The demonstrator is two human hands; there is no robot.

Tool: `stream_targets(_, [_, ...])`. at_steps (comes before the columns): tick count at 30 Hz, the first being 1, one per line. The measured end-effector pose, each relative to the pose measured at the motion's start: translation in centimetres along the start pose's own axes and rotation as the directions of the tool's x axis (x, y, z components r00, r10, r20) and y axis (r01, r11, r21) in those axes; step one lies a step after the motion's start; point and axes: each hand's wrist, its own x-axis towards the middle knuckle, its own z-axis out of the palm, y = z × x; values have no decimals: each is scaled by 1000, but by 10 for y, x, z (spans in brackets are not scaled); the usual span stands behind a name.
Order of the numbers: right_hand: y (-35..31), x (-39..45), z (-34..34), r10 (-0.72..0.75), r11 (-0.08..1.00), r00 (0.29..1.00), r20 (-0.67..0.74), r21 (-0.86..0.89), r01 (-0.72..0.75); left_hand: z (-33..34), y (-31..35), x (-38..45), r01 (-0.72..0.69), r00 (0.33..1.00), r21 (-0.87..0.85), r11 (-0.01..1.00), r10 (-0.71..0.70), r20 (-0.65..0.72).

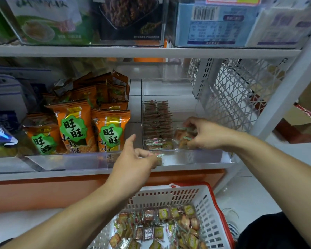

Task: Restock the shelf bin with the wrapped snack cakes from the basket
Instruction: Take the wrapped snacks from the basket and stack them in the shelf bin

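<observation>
On the left of the shelf stand the orange snack bags (pixel 75 126), close to the clear bin (pixel 187 155), and I must not knock them. My left hand (pixel 133 162) is at the bin's front wall, fingers curled around one small wrapped cake (pixel 159 156), I think; it is partly hidden. If I let go too early, it may fall outside the bin. Inside, the stacked row of cakes (pixel 157 121) could fall over if I push it. My right hand (pixel 205 135) pinches a few cakes (pixel 182 138) in the bin's right part; they may slip and land crooked. Below, the basket (pixel 212 209) holds many more cakes.
</observation>
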Motion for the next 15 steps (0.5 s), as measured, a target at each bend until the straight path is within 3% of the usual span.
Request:
stream_targets(3, [-1,16,5,62,998,992,107,13,-63,3,-1,2,41,998,-7,999,-41,48])
stream_targets(7, [1,31,9,102,973,917,386,154,-173,5,-1,3,34,998,-2,999,-33,58])
stream_targets(10, [7,40,12,165,934,920,356,243,-261,4,-2,4,35,998,-9,999,-34,53])
stream_targets(15, [14,47,15,236,926,926,294,222,-306,4,-5,5,31,997,-16,999,-30,75])
